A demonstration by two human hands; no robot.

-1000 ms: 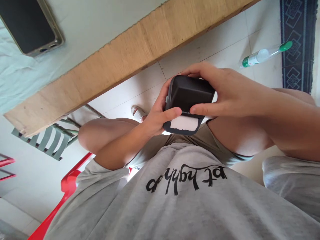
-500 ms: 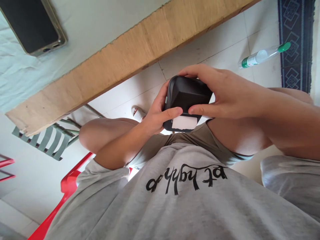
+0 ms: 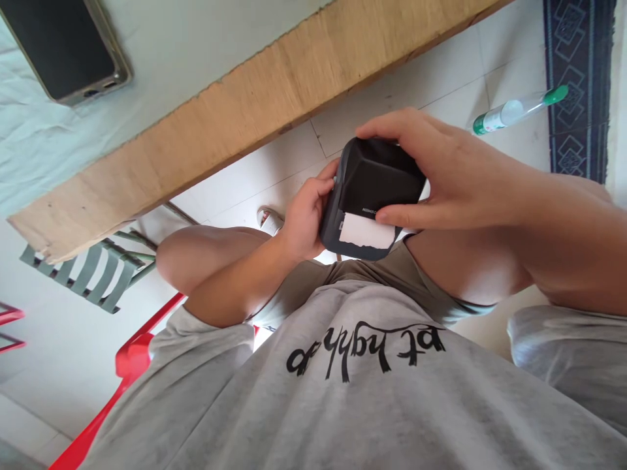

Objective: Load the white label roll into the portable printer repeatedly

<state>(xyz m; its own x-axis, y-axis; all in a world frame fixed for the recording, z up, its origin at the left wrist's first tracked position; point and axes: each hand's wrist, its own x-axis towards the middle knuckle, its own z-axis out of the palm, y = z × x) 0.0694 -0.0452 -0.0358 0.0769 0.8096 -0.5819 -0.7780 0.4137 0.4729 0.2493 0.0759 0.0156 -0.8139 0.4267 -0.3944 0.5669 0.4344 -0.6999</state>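
Above my lap I hold a black label printer (image 3: 382, 176) with small light lettering on its cover. A pinkish-white paper strip (image 3: 366, 231) with a ragged edge lies out of its slot on the side toward me. My left hand (image 3: 307, 212) grips the printer's left side, thumb bent against that edge; its other fingers are partly hidden. My right hand (image 3: 431, 170) spans the right side, with the forefinger over the far edge and the thumb on the cover beside the paper.
A wooden-edged table (image 3: 274, 91) crosses in front of me, bearing a phone (image 3: 63, 46). On the tiled floor lies a clear bottle (image 3: 514, 112) with a green cap. A folding stool (image 3: 88, 271) stands at left, near a red chair part (image 3: 132, 359).
My left thumb has left the cover beside the paper and bent back to the printer's left edge. The printer has shifted slightly right and tilted, showing more of the paper and lettering.
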